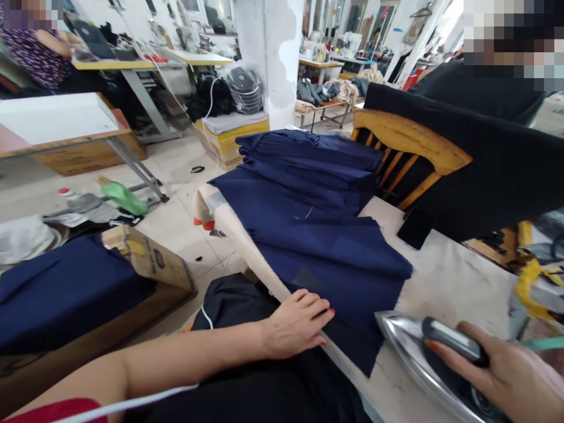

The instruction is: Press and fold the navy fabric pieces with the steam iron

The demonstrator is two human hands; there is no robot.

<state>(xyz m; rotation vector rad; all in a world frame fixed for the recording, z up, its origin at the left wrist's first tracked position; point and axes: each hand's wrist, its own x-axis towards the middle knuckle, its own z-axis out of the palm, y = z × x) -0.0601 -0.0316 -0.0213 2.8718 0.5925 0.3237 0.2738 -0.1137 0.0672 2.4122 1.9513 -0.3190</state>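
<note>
Step in hand (judged): pressing the navy cloth (321,244), w/ the iron (408,343) at the cloth's R side. Cloth lies spread over the padded tabletop (460,288); its far part is bunched in folds, its near part fairly flat.

Hands: L hand (296,324) is palm down at the near L edge of the cloth, fingers loosely bent and slightly apart; can't tell if it pinches the fabric or only steadies it. R hand (515,370) is wrapped round the iron's handle.

Next move (judged) calls for: L fingers kept clear of the iron's path, near panel held flat, iron brought over the cloth w/ light, even pressure. Caution: a crease under the sole could get pressed in. Keep iron away from the phone (416,228) near the tabletop's far R edge.

Hidden / unclear: sole contact not visible, so can't tell if the iron sits flat; its tip is just beside the cloth, touch uncertain. Iron's rear and R wrist are cut off at frame edge. Dark patch (308,277) by the L fingers: separate pc. or shadow, n/k. No. of layers in the far folds can't be counted
</note>
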